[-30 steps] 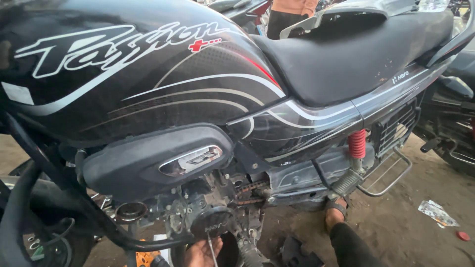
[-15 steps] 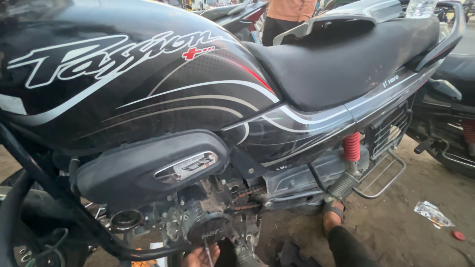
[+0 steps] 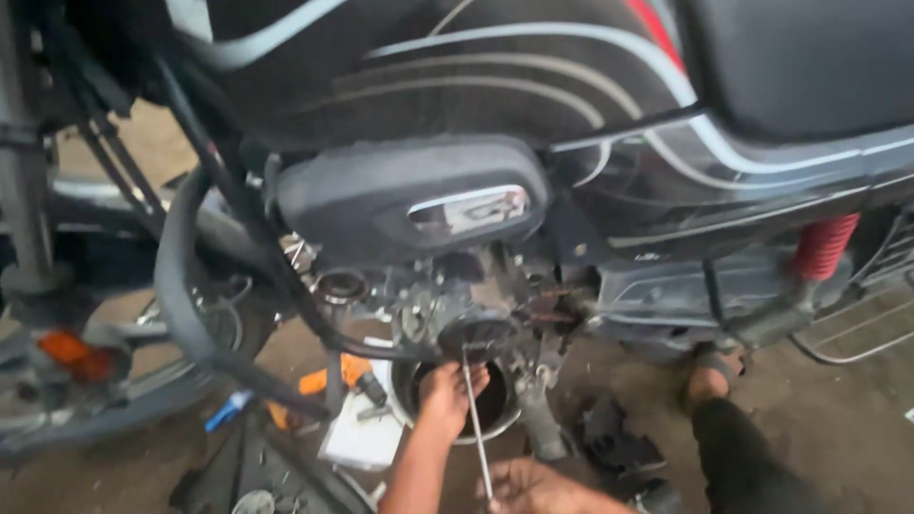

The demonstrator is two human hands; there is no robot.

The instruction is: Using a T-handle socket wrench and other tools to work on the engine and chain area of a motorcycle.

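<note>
A black motorcycle (image 3: pixel 495 86) with grey stripes stands side-on in front of me. Under its dark side cover (image 3: pixel 381 205) the engine parts (image 3: pixel 466 314) lie exposed. My left hand (image 3: pixel 446 392) reaches up beneath those parts, fingers curled, over a round metal bowl (image 3: pixel 505 419) on the ground. Whether it grips anything cannot be made out. My right hand (image 3: pixel 533 487) sits at the bottom edge, closed on the lower end of a long thin screwdriver (image 3: pixel 474 419). The tool's tip points up into the engine's underside.
A thick black hose (image 3: pixel 186 314) loops down at the left beside the front wheel (image 3: pixel 114 400). Orange bits (image 3: pixel 328 376), a white sheet (image 3: pixel 362 438) and a blue item (image 3: pixel 228 411) lie on the dirt floor. A red shock spring (image 3: pixel 824 246), a footrest grille (image 3: pixel 857 328) and my sandalled foot (image 3: pixel 709 381) are at the right.
My view has dropped lower and moved closer to the engine. Both hands and the long screwdriver now show clearly below it; before, only a bit of a hand showed at the bottom edge.
</note>
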